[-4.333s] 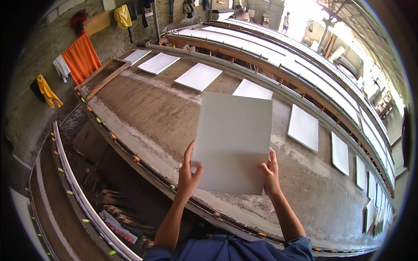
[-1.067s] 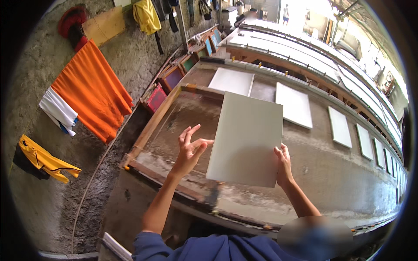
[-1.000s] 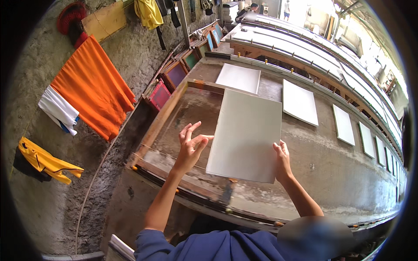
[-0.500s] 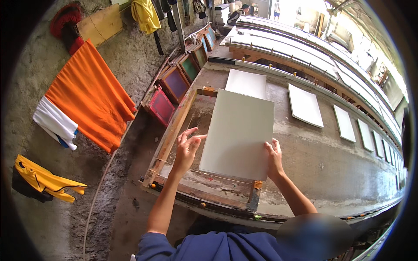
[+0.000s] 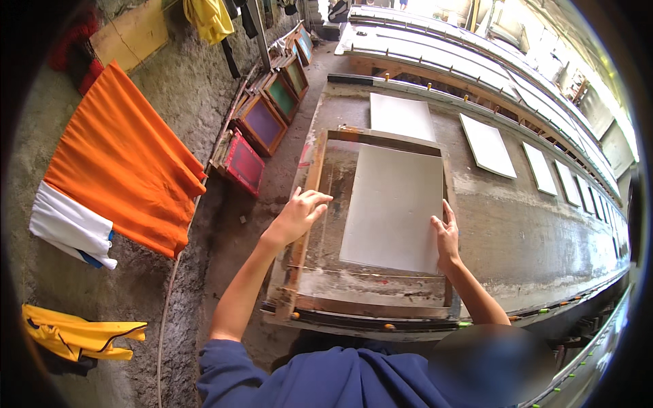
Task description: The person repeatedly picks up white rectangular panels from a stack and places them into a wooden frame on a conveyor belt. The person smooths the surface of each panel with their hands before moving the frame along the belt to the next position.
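A white rectangular sheet [image 5: 393, 211] shows inside the wooden frame [image 5: 316, 163] on the near end of the long, stained table. My right hand [image 5: 447, 239] is at the sheet's right edge, its thumb over the face and its fingers beyond the edge beside the frame's right rail. Whether the sheet rests fully on the table or is still slightly raised, I cannot tell. My left hand [image 5: 296, 216] hovers by the frame's left rail, apart from the sheet. Its fingers are stretched and slightly bent, with nothing seen in them. A thin string crosses the frame's lower part.
More white sheets [image 5: 486, 145] lie in a row along the table [image 5: 517, 224]. Colored framed screens [image 5: 262, 122] lean along the wall at left. An orange cloth [image 5: 129, 170] and a yellow garment [image 5: 81, 331] are by that wall. Further long tables [image 5: 435, 60] stand beyond.
The sheet has come down from above the frame to within its outline. My right hand moved with it, and my left hand now points further right. The view has shifted.
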Demonstrator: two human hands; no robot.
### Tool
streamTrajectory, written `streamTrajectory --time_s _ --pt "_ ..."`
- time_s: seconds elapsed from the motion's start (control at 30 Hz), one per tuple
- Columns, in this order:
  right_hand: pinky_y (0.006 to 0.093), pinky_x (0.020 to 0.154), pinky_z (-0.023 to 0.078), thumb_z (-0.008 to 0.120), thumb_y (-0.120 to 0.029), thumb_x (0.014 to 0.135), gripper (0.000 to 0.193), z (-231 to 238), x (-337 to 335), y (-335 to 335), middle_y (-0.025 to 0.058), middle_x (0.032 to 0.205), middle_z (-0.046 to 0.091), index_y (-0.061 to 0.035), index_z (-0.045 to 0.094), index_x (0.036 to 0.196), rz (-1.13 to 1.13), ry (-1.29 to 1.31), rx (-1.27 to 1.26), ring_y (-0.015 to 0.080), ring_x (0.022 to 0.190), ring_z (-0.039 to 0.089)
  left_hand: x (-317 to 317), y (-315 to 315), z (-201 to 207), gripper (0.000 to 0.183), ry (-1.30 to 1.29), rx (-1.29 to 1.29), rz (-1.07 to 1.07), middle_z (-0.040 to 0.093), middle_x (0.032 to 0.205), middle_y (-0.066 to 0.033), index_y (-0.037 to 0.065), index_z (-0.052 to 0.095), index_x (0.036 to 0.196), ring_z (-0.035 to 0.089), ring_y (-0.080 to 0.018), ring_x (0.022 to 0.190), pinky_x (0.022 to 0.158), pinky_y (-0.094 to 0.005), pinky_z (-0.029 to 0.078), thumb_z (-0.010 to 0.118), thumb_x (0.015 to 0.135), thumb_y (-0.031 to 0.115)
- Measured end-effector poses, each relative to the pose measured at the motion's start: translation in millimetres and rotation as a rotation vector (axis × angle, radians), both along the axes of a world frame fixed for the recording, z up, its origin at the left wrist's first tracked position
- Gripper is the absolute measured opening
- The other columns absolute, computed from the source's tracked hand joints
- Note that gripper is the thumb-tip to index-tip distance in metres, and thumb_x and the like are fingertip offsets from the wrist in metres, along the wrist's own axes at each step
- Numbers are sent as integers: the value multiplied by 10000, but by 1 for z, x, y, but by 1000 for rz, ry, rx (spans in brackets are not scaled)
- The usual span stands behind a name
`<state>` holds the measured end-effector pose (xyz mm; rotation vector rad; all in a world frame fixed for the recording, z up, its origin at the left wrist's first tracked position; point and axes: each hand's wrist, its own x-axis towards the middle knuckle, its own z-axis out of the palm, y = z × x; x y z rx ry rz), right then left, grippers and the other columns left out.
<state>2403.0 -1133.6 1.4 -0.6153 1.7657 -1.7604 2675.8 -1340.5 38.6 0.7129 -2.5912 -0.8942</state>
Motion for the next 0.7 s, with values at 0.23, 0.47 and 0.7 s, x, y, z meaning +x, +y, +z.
streamTrajectory --time_s 0.23,0.47,0.7 --pt "242 803 444 535 -85 882 581 -36 38 -17 16 1025 615 -148 348 1429 -92 23 82 49 836 528 -5 -22 -54 321 -52 -211 -53 536 1220 -104 46 547 1183 368 -282 1292 1105 -506 217 539 902 201" --pt "244 864 457 556 -99 877 587 -47 38 -15 34 1203 574 -117 345 1425 -11 34 197 83 951 561 -17 -12 -78 449 -160 -393 -4 507 1254 -160 -35 473 1272 256 -277 1358 1132 -467 162 539 897 204" --pt "233 779 468 553 -75 863 592 -63 43 -16 42 1024 643 -121 358 1419 -79 12 156 64 805 563 -18 -7 -89 460 -80 -481 80 546 1208 -162 -45 478 1263 301 -271 1336 1136 -452 170 560 882 197"
